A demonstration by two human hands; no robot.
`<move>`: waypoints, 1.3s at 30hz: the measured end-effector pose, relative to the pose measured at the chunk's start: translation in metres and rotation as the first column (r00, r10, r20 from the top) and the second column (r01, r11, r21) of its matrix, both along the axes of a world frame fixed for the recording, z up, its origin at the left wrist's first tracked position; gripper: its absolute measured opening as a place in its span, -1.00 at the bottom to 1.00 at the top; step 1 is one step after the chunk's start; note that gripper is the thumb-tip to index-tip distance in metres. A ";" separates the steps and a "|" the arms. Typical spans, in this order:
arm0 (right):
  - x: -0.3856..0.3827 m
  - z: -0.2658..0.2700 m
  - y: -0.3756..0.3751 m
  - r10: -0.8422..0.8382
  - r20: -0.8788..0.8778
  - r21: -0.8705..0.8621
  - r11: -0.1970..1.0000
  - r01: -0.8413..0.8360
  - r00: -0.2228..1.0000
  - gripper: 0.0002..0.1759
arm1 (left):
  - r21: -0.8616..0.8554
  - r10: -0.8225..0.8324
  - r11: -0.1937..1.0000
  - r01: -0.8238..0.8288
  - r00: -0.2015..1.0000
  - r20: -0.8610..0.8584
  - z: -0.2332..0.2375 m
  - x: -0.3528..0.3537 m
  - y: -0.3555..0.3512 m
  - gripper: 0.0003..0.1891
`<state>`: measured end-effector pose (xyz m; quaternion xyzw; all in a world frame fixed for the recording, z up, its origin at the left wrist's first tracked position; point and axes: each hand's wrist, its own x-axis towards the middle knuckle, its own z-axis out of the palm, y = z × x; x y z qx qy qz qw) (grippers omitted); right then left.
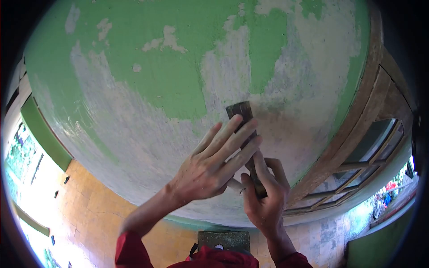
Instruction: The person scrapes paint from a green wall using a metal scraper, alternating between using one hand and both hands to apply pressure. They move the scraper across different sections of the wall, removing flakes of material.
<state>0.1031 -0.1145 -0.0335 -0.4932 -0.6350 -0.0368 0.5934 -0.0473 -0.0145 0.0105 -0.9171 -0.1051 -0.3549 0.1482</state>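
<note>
Scraper (237, 108) lies against the wall (156, 89), angled up and slightly to your left, its broad dark end uppermost, just below a pale patch (225, 67) that runs up between areas of green paint (263, 53). Your right hand (267, 201) is closed around the lower, narrow end, thumb on one side and fingers on the other. Your left hand (208, 172) is open, fingers somewhat spread, their tips laid across the upper part of the tool. Contact of the working edge along its full width: cannot tell from this view. Handling notes, by judgement: let the right hand set angle and direction, and use the left fingertips only for even pressure near the working end. A low, constant angle should suit this face; a steep one, or weight on a single corner, would likely gouge the pale layer. Working from a pale edge into the green would give the blade a lip to catch. Set the left fingertips back from the leading edge, since a slip could drag them over the rough face. Use short, controlled strokes towards the wooden frame (364, 98) on your right, to avoid nicking it.
</note>
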 end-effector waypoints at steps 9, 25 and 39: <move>-0.005 0.010 -0.019 0.289 -0.648 -0.072 0.898 -0.434 0.705 -0.11 | 0.247 -0.014 0.969 -0.003 0.998 0.067 0.020 0.022 0.026 -0.46; -0.029 0.027 -0.018 0.362 -0.762 -0.032 0.807 -0.590 0.536 -0.26 | 0.289 -0.224 0.937 0.197 0.973 0.064 0.034 0.024 0.046 -0.60; -0.034 0.031 -0.023 0.269 -0.760 -0.088 0.859 -0.504 0.591 -0.29 | 0.282 -0.185 0.944 0.172 0.983 0.018 0.038 0.022 0.044 -0.58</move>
